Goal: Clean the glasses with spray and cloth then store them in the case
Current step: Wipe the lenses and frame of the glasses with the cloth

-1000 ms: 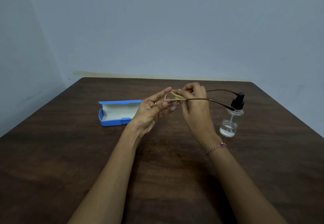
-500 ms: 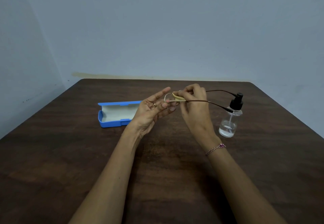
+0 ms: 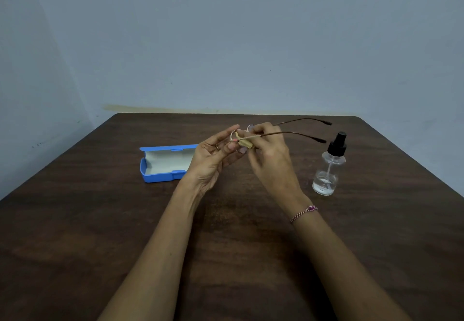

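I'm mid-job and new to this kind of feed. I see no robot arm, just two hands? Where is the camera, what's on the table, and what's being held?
There is no machine here. A person works with bare hands, and the single picture comes from a wide-angle camera worn on their head, looking forward and down. The left hand holds the front of the glasses above the table, with the temple arms pointing right. The right hand pinches a small tan cloth against a lens. On the dark wooden table, a blue case lies open on the left, showing a pale lining. A clear spray bottle with a black pump stands upright on the right. Neither is being touched.
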A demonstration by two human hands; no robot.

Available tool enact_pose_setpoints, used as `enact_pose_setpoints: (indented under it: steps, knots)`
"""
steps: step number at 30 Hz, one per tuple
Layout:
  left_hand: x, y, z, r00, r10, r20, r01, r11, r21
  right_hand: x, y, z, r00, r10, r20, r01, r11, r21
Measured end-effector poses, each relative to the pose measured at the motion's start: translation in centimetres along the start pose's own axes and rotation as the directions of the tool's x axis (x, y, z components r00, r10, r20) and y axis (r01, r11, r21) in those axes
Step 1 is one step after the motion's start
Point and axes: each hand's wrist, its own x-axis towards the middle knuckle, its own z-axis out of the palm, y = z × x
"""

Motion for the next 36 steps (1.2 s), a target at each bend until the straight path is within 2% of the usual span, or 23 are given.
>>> enact_pose_setpoints:
  steps: [3,8,12,16,19,24,30,36]
  knots:
    - [0.1,0.0,-0.1,1.000,0.015,-0.009,-0.015,1.000,-0.006,0.0,0.1,-0.1,1.000,-0.008,-0.003,0.008,1.000,0.012]
    - [0.0,-0.5,0.2,1.000,0.000,0.006,0.000,1.000,0.007,0.2,0.5,0.0,0.994,-0.001,-0.110,0.001,1.000,0.001]
    - [0.1,-0.3,-0.1,0.999,0.026,-0.031,-0.026,1.000,-0.013,-0.1,0.0,0.1,0.995,-0.023,-0.092,0.030,0.997,0.073]
    - [-0.1,-0.2,0.2,0.999,0.035,-0.038,-0.035,0.999,-0.002,-0.2,-0.2,0.0,0.990,-0.031,-0.139,0.025,0.999,-0.046]
    - [-0.3,-0.4,0.8,0.998,0.019,-0.057,-0.018,1.000,0.018,-0.3,-0.1,0.1,0.982,-0.015,-0.188,0.002,0.998,-0.067]
    - [-0.1,-0.3,0.5,0.993,0.058,-0.107,-0.056,0.998,0.022,-0.5,-0.7,0.3,0.993,-0.013,-0.120,0.003,0.996,-0.086]
    - [-0.1,-0.4,0.7,0.994,0.053,-0.092,-0.050,0.998,0.031,-0.3,-0.7,0.2,0.985,0.006,-0.172,-0.014,0.999,-0.044]
    - [-0.1,0.0,0.6,0.985,0.079,-0.151,-0.081,0.997,-0.004,-0.4,-0.7,0.4,0.994,0.010,-0.106,-0.014,0.999,-0.032]
